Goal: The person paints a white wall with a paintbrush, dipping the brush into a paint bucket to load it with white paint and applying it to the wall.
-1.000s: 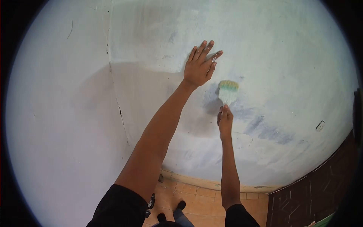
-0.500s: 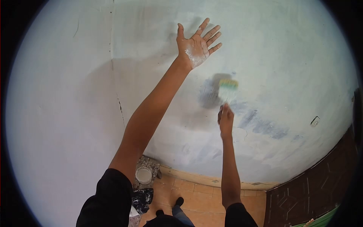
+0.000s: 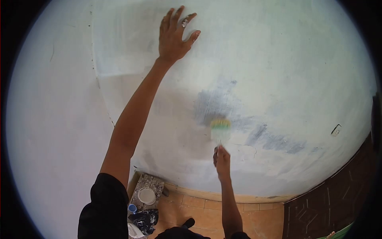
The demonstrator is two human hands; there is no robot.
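Note:
My left hand is raised high against the pale wall, its back toward me and its fingers spread. White smears show on its thumb and a finger. Lower and to the right, my right hand grips the narrow end of a flat, wide tool, which has a whitish body and a green and yellow far end. Motion blurs the tool; it overlaps the wall just below a bluish-grey patch. More grey streaks run off to the right.
Below left stands a paint-spattered bench with a round white tub, a blue cup and a crumpled black plastic bag. Tiled orange floor borders the wall. A dark panelled door is at the lower right; a small wall box sits above it.
My left hand has moved left and up, turning from palm toward me to back toward me. The right hand has brought the flat tool down and left, uncovering the grey patch.

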